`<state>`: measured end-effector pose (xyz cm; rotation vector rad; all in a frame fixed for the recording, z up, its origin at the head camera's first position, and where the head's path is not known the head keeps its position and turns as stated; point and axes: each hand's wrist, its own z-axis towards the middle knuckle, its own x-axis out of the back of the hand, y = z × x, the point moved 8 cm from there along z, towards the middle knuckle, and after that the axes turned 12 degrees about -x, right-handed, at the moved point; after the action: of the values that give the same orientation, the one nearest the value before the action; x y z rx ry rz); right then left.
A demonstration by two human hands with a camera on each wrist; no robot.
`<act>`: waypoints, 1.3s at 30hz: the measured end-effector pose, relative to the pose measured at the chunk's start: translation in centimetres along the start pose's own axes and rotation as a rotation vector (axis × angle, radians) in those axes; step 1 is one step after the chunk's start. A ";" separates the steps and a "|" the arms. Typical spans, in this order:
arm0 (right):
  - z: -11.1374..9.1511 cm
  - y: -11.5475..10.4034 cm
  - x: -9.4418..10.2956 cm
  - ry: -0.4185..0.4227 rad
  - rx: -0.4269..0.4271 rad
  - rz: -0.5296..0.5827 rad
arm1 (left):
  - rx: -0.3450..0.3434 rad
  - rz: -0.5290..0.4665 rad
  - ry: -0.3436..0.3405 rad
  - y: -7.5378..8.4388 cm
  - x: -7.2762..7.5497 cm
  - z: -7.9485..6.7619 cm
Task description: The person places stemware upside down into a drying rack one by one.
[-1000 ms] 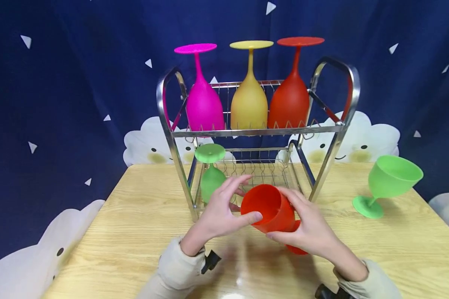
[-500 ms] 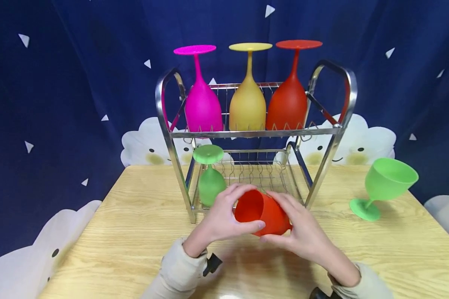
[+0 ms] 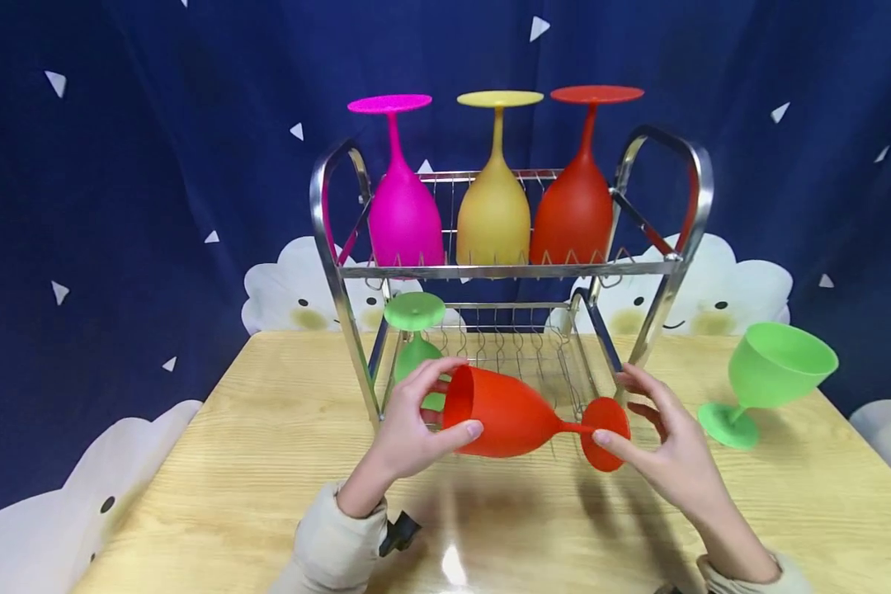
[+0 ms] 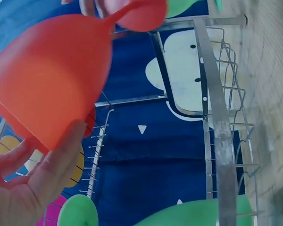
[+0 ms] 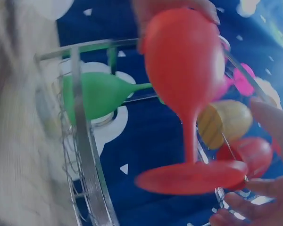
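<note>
A red plastic goblet (image 3: 508, 415) is held sideways above the table in front of the rack, its mouth to the left and its foot to the right. My left hand (image 3: 408, 425) grips the bowl near the rim, with the thumb in front and the fingers behind. In the left wrist view the thumb and fingers close on the goblet's rim (image 4: 47, 80). My right hand (image 3: 668, 452) is spread around the foot, its thumb overlapping the disc in the head view. The right wrist view shows these fingers loose beside the goblet's foot (image 5: 191, 178).
A two-tier metal rack (image 3: 505, 271) stands behind the hands. Upside down on top are a magenta goblet (image 3: 406, 214), a yellow goblet (image 3: 493, 219) and another red goblet (image 3: 573, 219). A green goblet (image 3: 414, 310) is inverted below left. Another green goblet (image 3: 780, 367) stands upright at right.
The red goblet has turned from facing mouth forward to lying sideways, its stem and foot now visible. My right hand has let go of the bowl and moved right to the foot.
</note>
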<state>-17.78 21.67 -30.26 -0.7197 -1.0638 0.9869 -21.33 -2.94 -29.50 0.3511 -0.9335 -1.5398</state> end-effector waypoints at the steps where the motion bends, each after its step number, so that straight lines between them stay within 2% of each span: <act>1: 0.0 0.5 0.2 -0.013 -0.021 0.098 | -0.005 -0.028 0.021 -0.1 0.1 -0.1; 3: -0.2 1.8 -0.1 -0.070 -0.074 0.320 | -0.018 -0.084 0.061 -0.1 0.3 -0.2; 5: -0.3 2.7 -1.0 -0.161 -0.109 0.523 | -0.041 -0.144 0.102 0.0 0.4 -0.2; 9: -0.3 3.0 -3.6 -0.351 -0.113 0.760 | -0.095 -0.201 0.163 0.4 0.6 0.1; 11: -0.3 2.4 -4.6 -0.412 -0.090 0.851 | -0.110 -0.220 0.180 0.5 0.5 0.2; 16: 0.3 1.3 -5.8 -0.386 -0.043 1.133 | -0.118 -0.295 0.202 0.1 -0.1 -0.1; 19: 0.8 1.3 -6.1 -0.309 -0.043 1.259 | -0.111 -0.342 0.204 -0.5 -0.7 -0.4; 22: 1.1 1.7 -6.2 -0.223 -0.103 1.309 | -0.106 -0.347 0.195 -1.0 -1.3 -0.6; 26: 1.3 1.9 -6.2 -0.104 -0.210 1.298 | -0.119 -0.331 0.197 -1.2 -1.8 -0.8; 31: 1.6 1.8 -6.2 -0.035 -0.287 1.285 | -0.124 -0.340 0.174 -1.4 -1.8 -0.9; 35: 1.7 1.5 -5.4 -0.011 -0.243 1.267 | -0.134 -0.273 0.125 -1.4 -1.2 -1.2; 39: 1.9 1.0 -4.3 0.003 -0.165 1.222 | -0.182 -0.193 0.142 -1.3 0.6 -1.6</act>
<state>-20.53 18.18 -32.12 -1.5755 -0.6335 1.9192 -21.27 -4.19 -31.29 0.4227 -0.6582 -1.7376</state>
